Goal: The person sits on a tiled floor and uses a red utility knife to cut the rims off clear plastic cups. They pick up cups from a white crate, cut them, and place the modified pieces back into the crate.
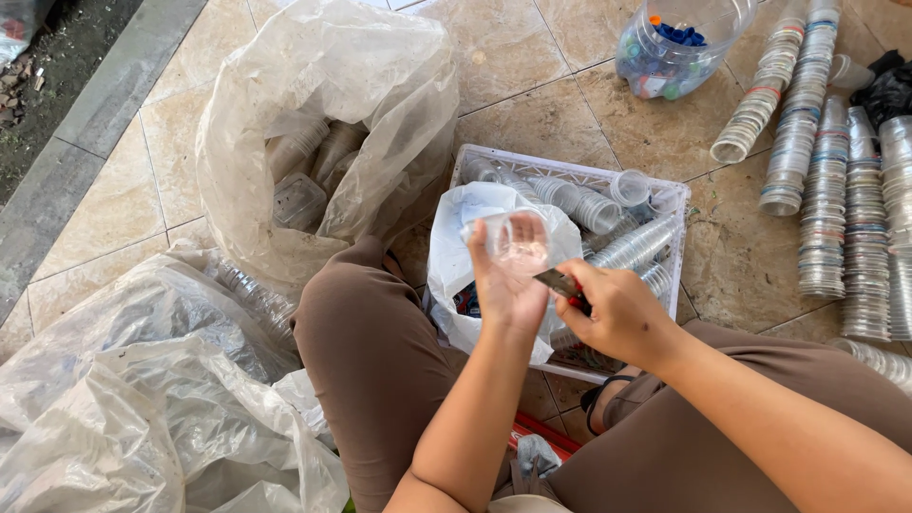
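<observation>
- We look down from a head camera at a person seated on a tan tiled floor (532,123), knees in brown trousers spread either side of the work.
- The left hand (503,275) is raised, its fingers curled around a clear plastic cup (518,242), which it holds above a small white plastic bag (456,256).
- The right hand (617,313) is clenched on a small cutter (560,283) with a red handle; its blade tip touches the cup's lower edge.
- Just behind the hands sits a white plastic crate (670,204) holding nested rows of clear cups lying on their sides.
- To the left stands a large, open, cloudy plastic sack (323,85) with more clear cups and containers inside.
- At lower left lie crumpled clear plastic bags (142,408), one with bottles inside.
- Along the right edge, long stacks of nested cups (822,180) lie side by side on the tiles.
- At the top, well apart from the hands, a clear jar (679,43) holds coloured bottle caps, mostly blue.
</observation>
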